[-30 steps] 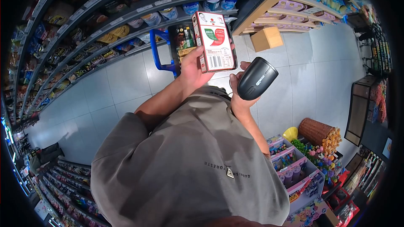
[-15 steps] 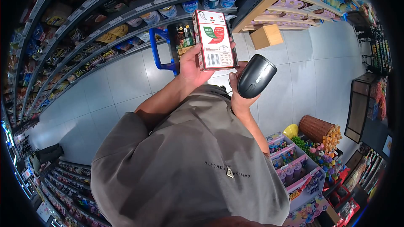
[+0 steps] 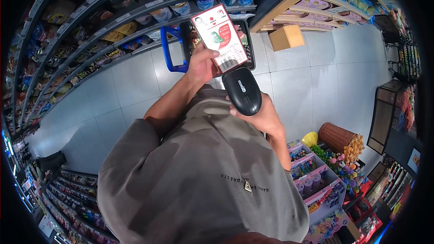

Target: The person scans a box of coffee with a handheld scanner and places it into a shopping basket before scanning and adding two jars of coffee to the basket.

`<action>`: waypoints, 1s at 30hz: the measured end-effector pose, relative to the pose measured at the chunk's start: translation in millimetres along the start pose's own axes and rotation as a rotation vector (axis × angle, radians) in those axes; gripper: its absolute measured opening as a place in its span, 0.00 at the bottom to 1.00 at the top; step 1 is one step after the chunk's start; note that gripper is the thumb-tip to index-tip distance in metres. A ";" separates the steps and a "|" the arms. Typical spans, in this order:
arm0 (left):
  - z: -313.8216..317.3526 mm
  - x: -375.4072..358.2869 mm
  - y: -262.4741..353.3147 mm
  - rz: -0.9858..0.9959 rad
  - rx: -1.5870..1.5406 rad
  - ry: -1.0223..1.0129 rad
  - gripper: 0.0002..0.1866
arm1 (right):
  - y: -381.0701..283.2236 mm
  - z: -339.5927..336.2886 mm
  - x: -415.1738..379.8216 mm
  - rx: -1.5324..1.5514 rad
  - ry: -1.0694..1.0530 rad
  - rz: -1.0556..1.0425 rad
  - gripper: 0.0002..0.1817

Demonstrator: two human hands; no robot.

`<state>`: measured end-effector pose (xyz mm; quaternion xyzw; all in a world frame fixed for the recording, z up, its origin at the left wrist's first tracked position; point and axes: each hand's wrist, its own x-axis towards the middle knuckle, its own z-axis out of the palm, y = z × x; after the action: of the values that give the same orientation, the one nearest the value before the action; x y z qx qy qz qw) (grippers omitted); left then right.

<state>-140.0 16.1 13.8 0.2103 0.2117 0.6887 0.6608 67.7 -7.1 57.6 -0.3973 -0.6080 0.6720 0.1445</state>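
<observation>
Over the blue cart (image 3: 172, 49), left hand (image 3: 202, 65) grips a carton (image 3: 219, 37), right hand (image 3: 260, 116) clenches a scanner (image 3: 242, 91) just beneath its barcode.

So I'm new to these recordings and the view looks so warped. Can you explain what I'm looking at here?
The single picture comes from a wide-angle camera worn on a person's head, looking down, so the edges bend. The grey shape in the middle is the person's own shirt. There is no machine, only two bare hands. The left hand holds up a red and white box with its barcode showing. The right hand holds a black handheld scanner, its head just below the barcode. Behind them stands a blue-handled shopping cart on a tiled floor, between stocked store shelves.
</observation>
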 end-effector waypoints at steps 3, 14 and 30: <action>-0.3 -0.9 -1.5 -0.013 -0.022 0.010 0.46 | 1.1 5.3 4.9 -0.065 0.019 0.013 0.22; -16.7 -0.6 5.2 -0.039 0.001 -0.049 0.48 | -4.7 19.9 12.9 -0.143 0.030 0.037 0.19; -54.6 -38.9 -2.8 -0.017 0.676 -0.327 0.23 | 43.1 24.2 20.9 -0.070 0.515 0.019 0.24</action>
<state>-167.3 -23.4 -33.0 0.5220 0.3205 0.5316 0.5849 49.5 -19.3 8.7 -0.5657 -0.5705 0.5284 0.2745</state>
